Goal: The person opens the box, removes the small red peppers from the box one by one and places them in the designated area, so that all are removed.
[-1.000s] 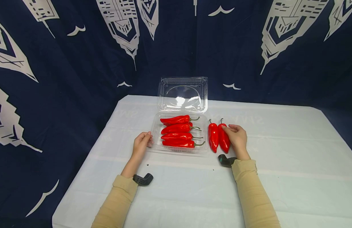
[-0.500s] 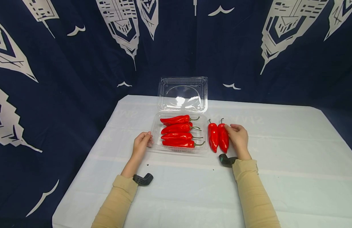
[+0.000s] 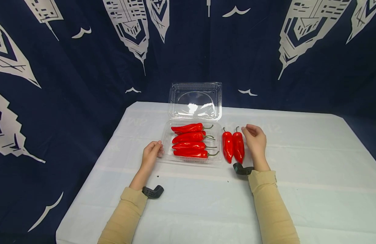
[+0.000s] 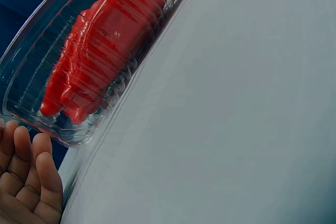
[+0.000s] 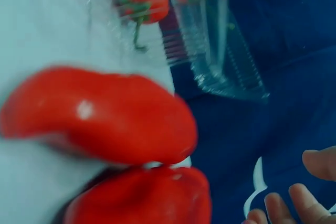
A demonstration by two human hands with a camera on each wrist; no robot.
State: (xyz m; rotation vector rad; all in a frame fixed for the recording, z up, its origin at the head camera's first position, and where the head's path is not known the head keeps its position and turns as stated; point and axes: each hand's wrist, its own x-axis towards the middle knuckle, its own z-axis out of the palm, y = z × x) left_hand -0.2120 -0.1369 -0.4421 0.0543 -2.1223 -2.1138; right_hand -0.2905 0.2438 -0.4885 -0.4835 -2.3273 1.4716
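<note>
A clear plastic clamshell container (image 3: 164, 149) stands with its lid (image 3: 195, 101) raised. Several red peppers (image 3: 191, 137) lie in its base, stems to the right. My left hand (image 3: 151, 154) holds the left edge of the base; in the left wrist view its fingers (image 4: 48, 174) are at the rim corner. Two more red peppers lie side by side on the cloth, just right of the container: a left pepper (image 3: 227, 147) and a right pepper (image 3: 238, 148). My right hand (image 3: 256, 140) is beside the right one's stem, fingers loosely bent, holding nothing. Its fingers (image 5: 304, 203) show apart from the peppers.
A white cloth covers the table (image 3: 313, 176). Behind it hangs a dark blue curtain (image 3: 252, 61) with pale building and bird prints. Dark wrist devices (image 3: 153, 192) sit on both wrists. Small dark specks (image 3: 158, 176) lie on the cloth.
My right hand has let go of the right pepper and moved slightly away from it, up toward its stem. That pepper shifted a little left, against the other. The left hand stays put.
</note>
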